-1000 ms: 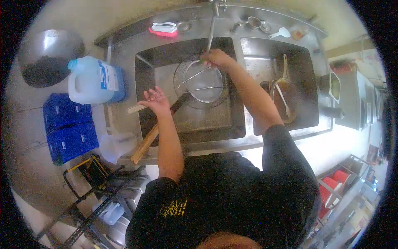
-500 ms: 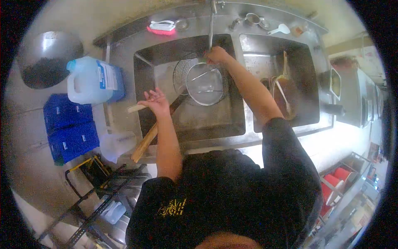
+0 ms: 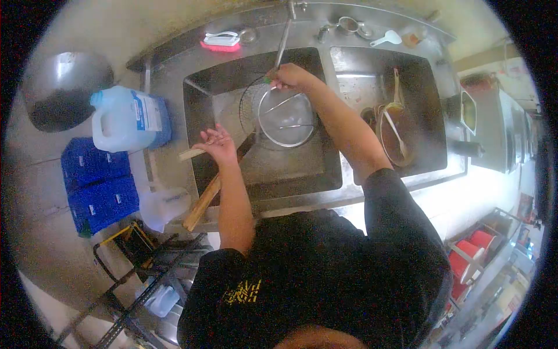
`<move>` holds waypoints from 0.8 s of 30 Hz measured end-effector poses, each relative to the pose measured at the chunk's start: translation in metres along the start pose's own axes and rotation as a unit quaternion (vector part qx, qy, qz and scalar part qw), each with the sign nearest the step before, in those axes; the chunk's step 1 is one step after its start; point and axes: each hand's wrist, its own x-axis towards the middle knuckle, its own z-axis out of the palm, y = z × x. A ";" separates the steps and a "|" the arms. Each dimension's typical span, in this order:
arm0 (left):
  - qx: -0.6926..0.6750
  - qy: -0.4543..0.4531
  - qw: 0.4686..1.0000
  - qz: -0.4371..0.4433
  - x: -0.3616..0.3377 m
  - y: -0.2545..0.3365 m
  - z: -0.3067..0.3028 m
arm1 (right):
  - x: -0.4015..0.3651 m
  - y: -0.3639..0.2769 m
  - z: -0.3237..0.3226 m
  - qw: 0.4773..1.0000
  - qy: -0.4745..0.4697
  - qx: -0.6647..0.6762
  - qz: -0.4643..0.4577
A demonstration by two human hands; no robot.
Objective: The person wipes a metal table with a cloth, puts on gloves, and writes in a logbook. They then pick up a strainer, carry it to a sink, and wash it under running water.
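My left hand is palm up with fingers apart over the left sink basin, touching a pale wooden handle end. Its fingers are not wrapped round the wood. My right hand is closed round the lower end of the metal faucet spout. Just below it, a round strainer with a metal rim sits over a dark wire basket. A longer wooden handle passes behind my left forearm and slants over the basin's front edge.
The right basin holds a brown pan with a white utensil. A blue liquid jug stands left, by blue crates. Along the back ledge are a pink-white brush, a metal cup and a white scoop.
My right hand has moved left, and the spout now slants left with it. My left hand holds nearly the same pose. The whole view has shifted slightly.
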 end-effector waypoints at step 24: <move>0.104 0.061 0.993 -0.005 -0.031 -0.037 0.045 | 0.024 0.030 0.000 0.986 0.013 -0.140 -0.089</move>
